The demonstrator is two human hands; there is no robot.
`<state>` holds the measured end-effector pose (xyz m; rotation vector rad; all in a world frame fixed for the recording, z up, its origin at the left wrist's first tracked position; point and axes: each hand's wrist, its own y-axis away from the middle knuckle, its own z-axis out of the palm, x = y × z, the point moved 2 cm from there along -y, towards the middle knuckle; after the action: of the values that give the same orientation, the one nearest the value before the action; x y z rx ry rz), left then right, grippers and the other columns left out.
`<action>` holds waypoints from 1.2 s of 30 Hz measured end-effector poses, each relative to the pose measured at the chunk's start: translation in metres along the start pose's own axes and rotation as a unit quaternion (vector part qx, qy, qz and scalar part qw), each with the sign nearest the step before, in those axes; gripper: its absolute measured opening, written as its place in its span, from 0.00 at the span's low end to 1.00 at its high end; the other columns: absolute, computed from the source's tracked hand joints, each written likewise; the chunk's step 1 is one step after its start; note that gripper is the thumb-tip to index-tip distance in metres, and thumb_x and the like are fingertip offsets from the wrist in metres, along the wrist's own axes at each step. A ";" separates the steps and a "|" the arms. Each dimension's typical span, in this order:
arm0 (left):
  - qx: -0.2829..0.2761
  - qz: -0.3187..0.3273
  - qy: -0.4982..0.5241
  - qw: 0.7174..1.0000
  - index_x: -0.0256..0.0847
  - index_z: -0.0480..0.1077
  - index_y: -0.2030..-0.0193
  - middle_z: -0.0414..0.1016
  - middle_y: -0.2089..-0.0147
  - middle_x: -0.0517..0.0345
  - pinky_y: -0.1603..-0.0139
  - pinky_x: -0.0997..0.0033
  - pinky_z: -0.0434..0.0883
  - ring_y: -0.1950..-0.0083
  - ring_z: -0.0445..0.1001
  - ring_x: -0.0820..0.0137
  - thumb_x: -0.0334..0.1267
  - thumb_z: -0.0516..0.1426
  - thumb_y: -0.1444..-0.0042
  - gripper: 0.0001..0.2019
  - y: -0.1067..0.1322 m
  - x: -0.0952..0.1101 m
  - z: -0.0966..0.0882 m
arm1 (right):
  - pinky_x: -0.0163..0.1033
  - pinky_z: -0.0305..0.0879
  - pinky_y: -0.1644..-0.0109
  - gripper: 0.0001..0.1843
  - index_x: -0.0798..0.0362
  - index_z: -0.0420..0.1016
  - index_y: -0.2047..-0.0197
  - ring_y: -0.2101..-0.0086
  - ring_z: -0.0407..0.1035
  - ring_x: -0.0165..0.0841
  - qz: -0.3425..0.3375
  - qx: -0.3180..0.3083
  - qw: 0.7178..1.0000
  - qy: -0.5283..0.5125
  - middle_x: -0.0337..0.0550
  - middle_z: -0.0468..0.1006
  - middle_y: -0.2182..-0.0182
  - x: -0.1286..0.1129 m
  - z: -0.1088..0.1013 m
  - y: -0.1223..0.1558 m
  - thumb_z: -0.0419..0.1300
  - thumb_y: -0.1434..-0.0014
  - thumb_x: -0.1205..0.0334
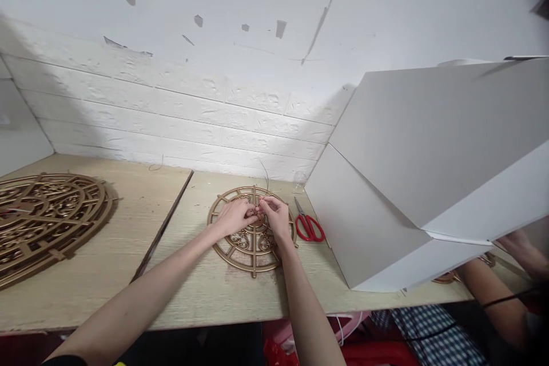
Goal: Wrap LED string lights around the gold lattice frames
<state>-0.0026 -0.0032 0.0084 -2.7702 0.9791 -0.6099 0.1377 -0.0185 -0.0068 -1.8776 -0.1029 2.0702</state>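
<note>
A round gold openwork panel (253, 267) with scrolled patterns lies flat on the table in front of me. Over its middle, my left hand (234, 217) has its fingers closed in a pinch; what they hold is too small to make out. Close beside it my right hand (275, 216) pinches a thin dark wire (266, 174), whose free end curves up above the fingers. My fingertips cover the panel's centre. Just right of the panel lie scissors (309, 227) with red handles, blades pointing away from me.
Larger gold openwork panels (55, 240) are stacked at the left. A dark gap (165, 223) runs across the wooden tabletop (193, 291). White boards (386, 183) stand tall at the right; beyond them show a co-worker's arms (493, 286). A white brick-patterned wall (193, 108) closes the back.
</note>
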 end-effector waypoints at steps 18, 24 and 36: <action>0.090 -0.072 0.207 0.972 0.40 0.76 0.67 0.78 0.68 0.56 0.66 0.70 0.64 0.66 0.74 0.66 0.44 0.58 0.49 0.10 0.001 -0.005 -0.021 | 0.42 0.66 0.56 0.10 0.53 0.79 0.63 0.63 0.73 0.38 -0.107 -0.106 0.947 0.284 0.45 0.81 0.64 -0.006 -0.006 0.003 0.57 0.45 0.65; 0.112 -0.087 0.245 0.959 0.40 0.74 0.68 0.78 0.67 0.58 0.64 0.72 0.65 0.66 0.73 0.67 0.40 0.59 0.51 0.07 -0.001 -0.009 -0.019 | 0.41 0.61 0.55 0.10 0.53 0.79 0.65 0.62 0.69 0.37 -0.155 -0.162 0.892 0.393 0.43 0.78 0.66 -0.006 0.002 0.005 0.58 0.47 0.72; 0.040 -0.095 0.127 0.987 0.40 0.72 0.70 0.76 0.70 0.57 0.70 0.71 0.60 0.68 0.72 0.66 0.48 0.60 0.51 0.12 0.002 -0.001 -0.012 | 0.37 0.60 0.62 0.04 0.54 0.76 0.71 0.68 0.67 0.34 -0.135 -0.143 0.908 0.369 0.41 0.76 0.71 0.000 -0.003 0.001 0.60 0.48 0.70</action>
<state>-0.0091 -0.0041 0.0181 -2.7814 0.7153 -1.0268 0.1402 -0.0197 -0.0075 -2.5225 -0.4642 1.1070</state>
